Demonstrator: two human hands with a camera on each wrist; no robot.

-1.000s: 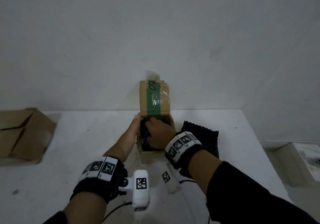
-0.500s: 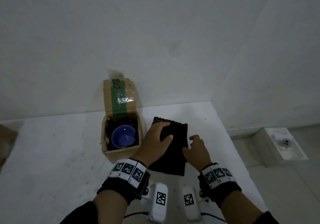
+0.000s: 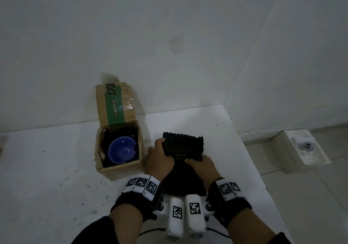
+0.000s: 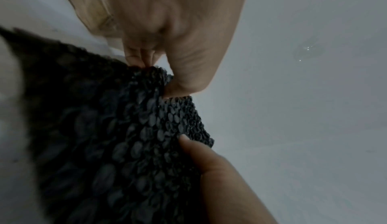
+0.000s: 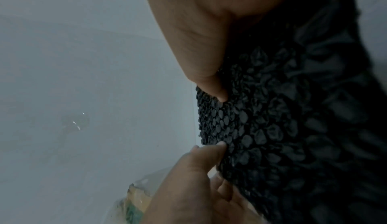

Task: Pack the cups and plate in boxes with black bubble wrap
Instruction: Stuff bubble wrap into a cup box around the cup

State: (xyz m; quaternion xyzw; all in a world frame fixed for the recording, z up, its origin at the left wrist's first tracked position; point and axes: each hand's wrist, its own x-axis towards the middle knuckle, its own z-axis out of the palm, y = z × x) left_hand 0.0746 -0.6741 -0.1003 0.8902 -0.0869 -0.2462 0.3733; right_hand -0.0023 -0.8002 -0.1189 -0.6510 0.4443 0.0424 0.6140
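An open cardboard box (image 3: pixel 120 168) lined with black bubble wrap stands on the white table (image 3: pixel 56 177). A blue cup (image 3: pixel 122 153) sits upright inside it. Right of the box lies a sheet of black bubble wrap (image 3: pixel 185 146). My left hand (image 3: pixel 162 145) grips the sheet's left edge, pinching it between thumb and fingers (image 4: pixel 142 58). My right hand (image 3: pixel 190 160) holds the sheet nearer to me, its thumb (image 5: pixel 215 88) pressed on the bubbles. The left wrist view also shows a right-hand finger (image 4: pixel 201 154) on the bubble wrap (image 4: pixel 125 136). No plate is in view.
The box's lid (image 3: pixel 114 104), with green tape, stands up against the white wall. The table's right edge (image 3: pixel 250 160) drops to a tiled floor with a white fixture (image 3: pixel 305 147). A scrap of cardboard (image 3: pixel 1 150) shows at the far left.
Both hands left the box, where the blue cup now sits uncovered, moved right to the bubble wrap sheet and took hold of it. The head view swung right.
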